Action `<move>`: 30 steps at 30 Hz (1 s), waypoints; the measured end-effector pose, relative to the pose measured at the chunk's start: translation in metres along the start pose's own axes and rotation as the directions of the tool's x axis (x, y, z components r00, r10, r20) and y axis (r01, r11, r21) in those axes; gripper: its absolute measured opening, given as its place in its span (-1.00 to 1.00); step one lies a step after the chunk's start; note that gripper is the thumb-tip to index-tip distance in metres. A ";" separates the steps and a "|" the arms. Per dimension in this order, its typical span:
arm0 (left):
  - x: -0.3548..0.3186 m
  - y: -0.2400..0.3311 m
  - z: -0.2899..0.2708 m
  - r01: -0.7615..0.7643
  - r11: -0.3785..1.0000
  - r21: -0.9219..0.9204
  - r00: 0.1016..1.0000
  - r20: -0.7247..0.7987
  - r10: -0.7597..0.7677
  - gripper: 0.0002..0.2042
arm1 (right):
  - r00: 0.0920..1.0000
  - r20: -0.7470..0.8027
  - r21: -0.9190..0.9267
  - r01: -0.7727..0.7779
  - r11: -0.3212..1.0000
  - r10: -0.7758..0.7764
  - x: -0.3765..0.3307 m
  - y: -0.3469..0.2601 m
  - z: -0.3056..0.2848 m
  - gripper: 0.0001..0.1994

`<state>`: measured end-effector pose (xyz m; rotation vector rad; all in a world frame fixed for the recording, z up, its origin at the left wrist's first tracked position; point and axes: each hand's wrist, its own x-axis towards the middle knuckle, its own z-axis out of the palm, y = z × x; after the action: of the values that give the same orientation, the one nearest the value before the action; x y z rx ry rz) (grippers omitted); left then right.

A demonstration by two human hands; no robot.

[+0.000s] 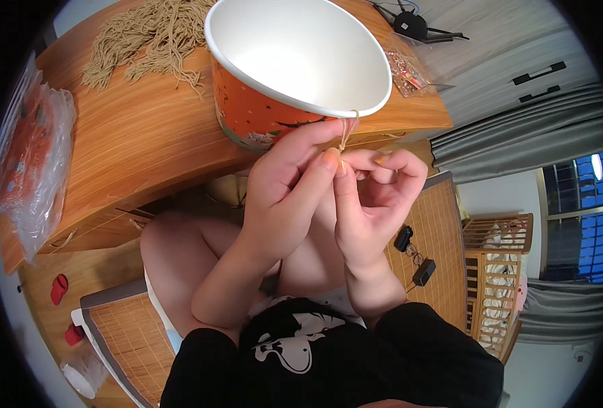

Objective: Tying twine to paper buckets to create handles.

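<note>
Head view showed our two hands meeting at the middle of the frame, at a thin beige cord (pixel 343 141) that ran down in a narrow loop from the near rim of an orange-printed paper bucket (pixel 247 98). Our left hand (pixel 281 180) pinched the cord by its small knot, index finger stretched up along the loop; our right hand (pixel 381 194) pinched it just beside, thumb tips close together and the other fingers curled. The bucket, white inside, stood at upper centre on a wooden desk (pixel 128 132). We saw a heap of beige cords (pixel 148 44) at upper left, a clear plastic bag (pixel 43 173) at far left, and a transparent packet (pixel 408 73) at upper right.
</note>
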<state>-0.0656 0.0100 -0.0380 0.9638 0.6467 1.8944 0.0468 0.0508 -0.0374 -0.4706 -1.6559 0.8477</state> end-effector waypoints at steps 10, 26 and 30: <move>0.003 0.000 -0.003 0.025 0.999 -0.022 0.997 -0.074 -0.026 -0.83 | 0.988 0.153 0.024 -0.037 0.999 0.033 0.004 -0.008 -0.007 -0.58; -0.001 0.006 -0.004 0.169 0.970 -0.174 0.985 -0.014 -0.174 -0.85 | 0.966 0.210 -0.337 0.217 0.916 -0.152 0.009 -0.004 -0.018 -0.75; 0.001 0.003 -0.015 0.164 0.951 -0.263 0.986 0.009 -0.167 -0.84 | 0.987 0.161 0.064 -0.039 0.997 0.029 0.007 -0.005 -0.011 -0.76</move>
<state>-0.0798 0.0084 -0.0435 0.7047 0.4534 1.7845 0.0563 0.0560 -0.0279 -0.3936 -1.7642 0.9846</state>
